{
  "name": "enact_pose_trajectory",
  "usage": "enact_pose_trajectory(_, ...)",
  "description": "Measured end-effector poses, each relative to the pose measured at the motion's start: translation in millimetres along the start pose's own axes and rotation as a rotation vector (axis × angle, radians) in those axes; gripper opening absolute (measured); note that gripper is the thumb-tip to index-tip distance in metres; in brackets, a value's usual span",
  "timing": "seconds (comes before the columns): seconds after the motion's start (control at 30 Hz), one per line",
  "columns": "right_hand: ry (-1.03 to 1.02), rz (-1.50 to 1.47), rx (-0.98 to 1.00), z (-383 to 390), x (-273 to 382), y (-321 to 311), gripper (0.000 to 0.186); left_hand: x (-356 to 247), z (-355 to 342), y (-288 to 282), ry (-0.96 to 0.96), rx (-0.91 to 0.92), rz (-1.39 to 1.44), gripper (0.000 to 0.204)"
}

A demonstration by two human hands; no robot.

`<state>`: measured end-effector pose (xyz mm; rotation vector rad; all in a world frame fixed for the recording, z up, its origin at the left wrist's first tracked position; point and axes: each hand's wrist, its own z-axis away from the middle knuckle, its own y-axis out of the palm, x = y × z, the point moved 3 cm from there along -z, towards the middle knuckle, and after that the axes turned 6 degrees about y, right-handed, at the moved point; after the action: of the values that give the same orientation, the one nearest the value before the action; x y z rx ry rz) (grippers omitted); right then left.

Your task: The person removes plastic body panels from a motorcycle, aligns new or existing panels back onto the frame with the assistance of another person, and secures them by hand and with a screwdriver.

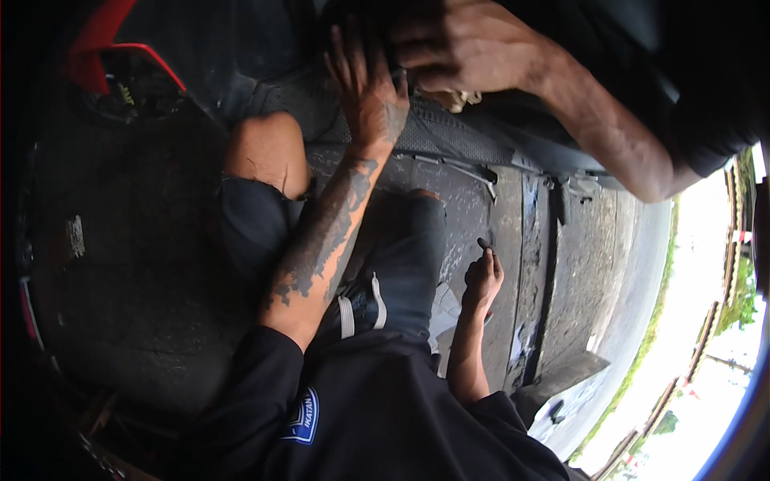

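My left hand (365, 92) reaches forward with its fingers stretched out and lies against the dark body of a motorbike (265, 40). Grease or paint-like dark patches cover the back of that hand and its forearm. Close beside it, another person's hand (473, 48) comes in from the upper right, its fingers in shadow. A crumpled tan thing (455, 99), perhaps a cloth, shows under that hand. Low on the right, my right hand (483, 282) is closed in a pinch on a small dark piece (484, 244), too small to name.
Red bodywork (100, 48) curves at the upper left. A textured black footboard (457, 144) runs below the hands. My bent knee (269, 152) is close to the bike. Worn boards (573, 272) lie to the right, with a bright road edge (654, 289) beyond.
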<state>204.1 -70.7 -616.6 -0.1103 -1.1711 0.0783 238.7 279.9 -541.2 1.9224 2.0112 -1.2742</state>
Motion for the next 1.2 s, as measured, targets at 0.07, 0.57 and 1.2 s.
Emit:
enact_pose_trajectory(0.07, 0.046, 0.007, -0.081, 14, -31, -36, 0.031, 11, 1, -1, 0.107, -0.146, 0.041, 0.082)
enact_pose_trajectory(0.57, 0.67, 0.256, -0.18, 74, -299, -177, 0.039, 8, -13, -47, 0.545, -0.3, -0.107, 0.042)
enact_pose_trajectory(1.2, -0.367, -0.001, 0.216, 91, 31, 28, 0.016, -144, 217, -46, -1.31, 0.82, 1.71, 0.057)
